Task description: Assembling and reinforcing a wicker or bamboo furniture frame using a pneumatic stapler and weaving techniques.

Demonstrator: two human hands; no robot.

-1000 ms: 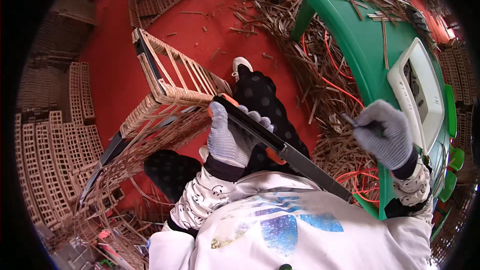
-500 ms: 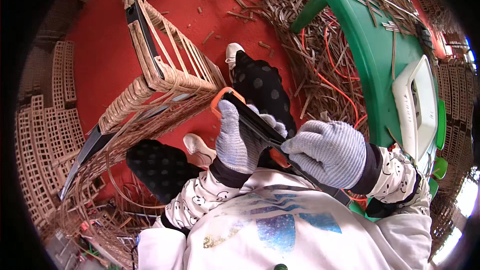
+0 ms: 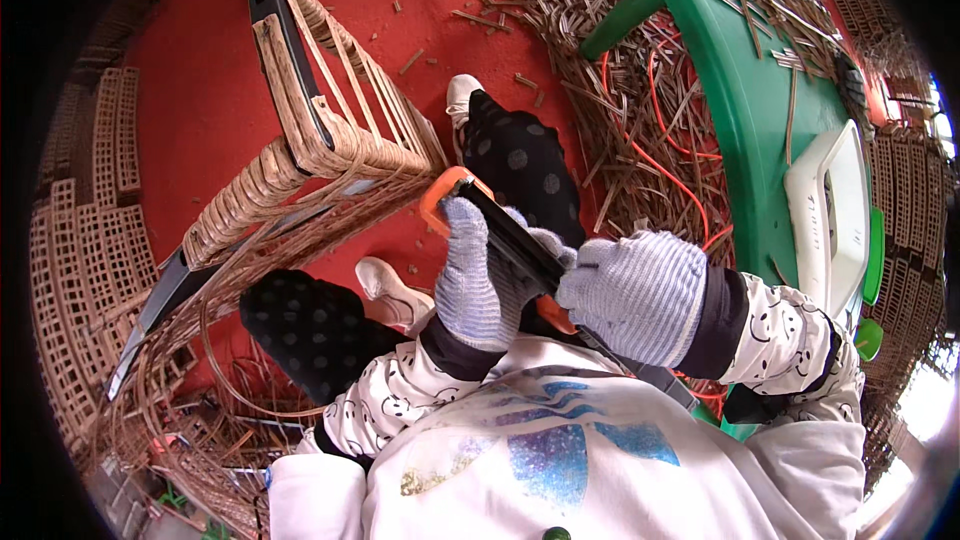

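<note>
My left hand (image 3: 470, 285), in a grey striped knit glove, is closed around a black-and-orange staple gun (image 3: 512, 238) with a long black rail, held in front of my torso. The orange end points away to the left. My right hand (image 3: 640, 295), gloved alike, has its fingers closed on the rail near its middle; anything small between those fingers is hidden. Left of my hands, a partly wrapped furniture frame (image 3: 345, 152) with brown woven strands and dark metal parts stands tilted beside my legs. Loose strands trail from its lower side.
A green plastic table (image 3: 745, 140) curves along the right, bearing cut strips and a white tray (image 3: 808, 230). Below it lie a heap of strip scraps (image 3: 610, 105) and an orange-red hose (image 3: 672, 178). Woven lattice pieces (image 3: 85, 280) are stacked on the left, along the red floor (image 3: 200, 90).
My right hand has shifted slightly left along the rail, its fingers folding closer over it. The left hand keeps its grip. The view has moved a little.
</note>
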